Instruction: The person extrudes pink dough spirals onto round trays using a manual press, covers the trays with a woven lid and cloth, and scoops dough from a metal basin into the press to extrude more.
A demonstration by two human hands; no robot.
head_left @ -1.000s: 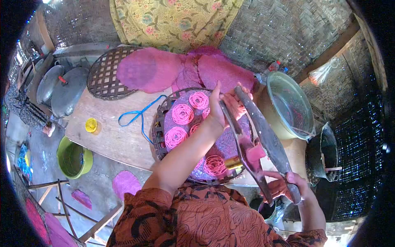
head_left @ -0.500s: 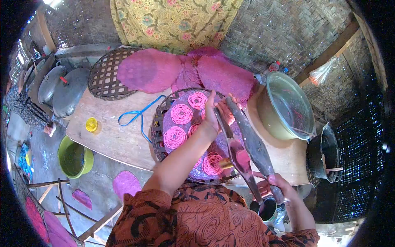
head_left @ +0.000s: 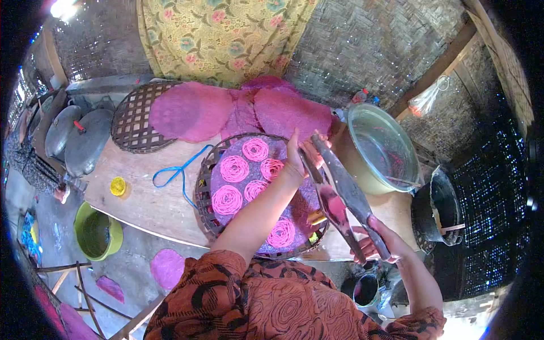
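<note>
A dark wooden two-bar hand press (head_left: 352,182) is held slantwise over the right part of a round woven tray (head_left: 202,190). Pink dough shows in the hollow of its lower bar, and a brass-coloured cylinder (head_left: 316,217) juts out beneath. My left hand (head_left: 300,160) is closed around the far ends of the bars. Around the near ends my right hand (head_left: 381,240) is closed, its fingers partly hidden. Several coiled nests of pink strands (head_left: 234,168) lie on the tray's purple-pink speckled sheet (head_left: 262,222). My left forearm covers part of them.
The tray stands on a wooden table (head_left: 150,212). Nearby are a large greenish tub (head_left: 354,170), a yellow cup (head_left: 118,186), a blue strap (head_left: 180,169) and pink round sheets (head_left: 190,113). A black pot (head_left: 422,209) stands right; a green basin (head_left: 113,232) is on the floor. Another person (head_left: 34,167) is far left.
The view has shifted, so the table and tray appear farther left and lower. My right hand and the press's near end have risen, and the press has moved right relative to the tray.
</note>
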